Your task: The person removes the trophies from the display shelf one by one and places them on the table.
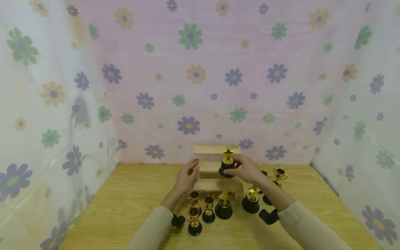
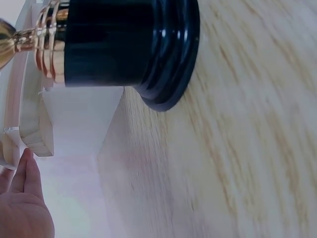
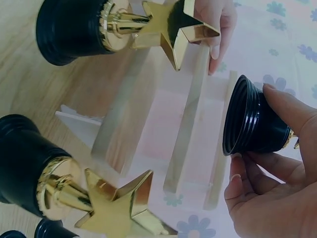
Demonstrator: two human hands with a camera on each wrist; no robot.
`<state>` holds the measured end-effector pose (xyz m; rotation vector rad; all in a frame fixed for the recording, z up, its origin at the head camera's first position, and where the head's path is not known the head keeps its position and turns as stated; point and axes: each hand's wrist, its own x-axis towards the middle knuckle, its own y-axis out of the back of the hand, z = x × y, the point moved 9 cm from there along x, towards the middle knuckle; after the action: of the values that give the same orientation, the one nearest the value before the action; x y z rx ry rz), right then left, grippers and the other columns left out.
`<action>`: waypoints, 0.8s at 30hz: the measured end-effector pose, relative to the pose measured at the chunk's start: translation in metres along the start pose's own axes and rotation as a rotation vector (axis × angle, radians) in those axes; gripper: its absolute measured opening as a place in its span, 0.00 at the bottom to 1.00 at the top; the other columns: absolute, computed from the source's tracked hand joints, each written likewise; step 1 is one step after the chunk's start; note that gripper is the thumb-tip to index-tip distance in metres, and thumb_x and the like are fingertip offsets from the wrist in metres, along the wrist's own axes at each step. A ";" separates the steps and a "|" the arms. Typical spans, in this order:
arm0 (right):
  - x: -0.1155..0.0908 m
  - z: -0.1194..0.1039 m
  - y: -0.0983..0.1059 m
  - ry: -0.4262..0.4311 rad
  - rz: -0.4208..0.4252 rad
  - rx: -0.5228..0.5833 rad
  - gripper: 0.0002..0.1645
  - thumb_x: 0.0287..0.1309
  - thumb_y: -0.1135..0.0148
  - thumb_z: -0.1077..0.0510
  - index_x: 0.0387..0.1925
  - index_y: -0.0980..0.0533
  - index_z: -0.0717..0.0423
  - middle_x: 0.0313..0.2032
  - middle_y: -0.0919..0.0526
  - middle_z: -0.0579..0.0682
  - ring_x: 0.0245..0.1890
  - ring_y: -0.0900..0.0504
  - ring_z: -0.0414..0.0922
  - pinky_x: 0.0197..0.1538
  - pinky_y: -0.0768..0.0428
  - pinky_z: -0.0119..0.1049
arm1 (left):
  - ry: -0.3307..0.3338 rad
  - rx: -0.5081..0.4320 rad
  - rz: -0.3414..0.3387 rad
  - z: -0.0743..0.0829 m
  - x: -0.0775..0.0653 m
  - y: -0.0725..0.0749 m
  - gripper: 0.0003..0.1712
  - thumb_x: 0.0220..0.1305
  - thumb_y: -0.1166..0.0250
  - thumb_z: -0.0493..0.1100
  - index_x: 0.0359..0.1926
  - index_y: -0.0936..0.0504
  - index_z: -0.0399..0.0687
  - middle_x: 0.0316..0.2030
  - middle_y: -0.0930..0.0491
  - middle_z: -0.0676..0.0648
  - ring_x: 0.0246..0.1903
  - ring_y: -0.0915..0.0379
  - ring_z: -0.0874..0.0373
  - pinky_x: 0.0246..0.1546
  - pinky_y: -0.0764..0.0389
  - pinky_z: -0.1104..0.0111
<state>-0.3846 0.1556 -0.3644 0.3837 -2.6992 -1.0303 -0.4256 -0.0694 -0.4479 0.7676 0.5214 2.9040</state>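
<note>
A gold star trophy (image 1: 227, 166) with a black base is held up by my right hand (image 1: 247, 169), in front of a tiered wooden shelf (image 1: 215, 185). In the right wrist view the thumb and fingers pinch its black base (image 3: 257, 116). My left hand (image 1: 186, 176) is at the shelf's left side, fingers extended; the left wrist view shows the fingertips at a shelf board's end (image 2: 37, 141), and whether they touch I cannot tell. Two more star trophies, one left (image 1: 223, 207) and one right (image 1: 251, 201), stand in front of the shelf.
Several gold cup trophies (image 1: 208, 210) stand on the wooden table (image 1: 125, 208) at front left. Another cup trophy (image 1: 279, 175) stands at the right, partly behind my right forearm. A flowered cloth (image 1: 212, 86) encloses the back and sides.
</note>
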 end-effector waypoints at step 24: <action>-0.072 0.008 0.029 0.030 0.048 -0.013 0.22 0.59 0.25 0.46 0.44 0.21 0.56 0.39 0.26 0.54 0.39 0.30 0.51 0.35 0.28 0.41 | 0.004 0.000 -0.012 0.001 0.001 -0.002 0.24 0.80 0.45 0.40 0.68 0.28 0.28 0.71 0.33 0.34 0.73 0.39 0.39 0.69 0.32 0.50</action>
<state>-0.3240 0.2040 -0.3589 0.3271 -2.6607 -1.0204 -0.4259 -0.0666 -0.4470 0.7556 0.5246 2.8951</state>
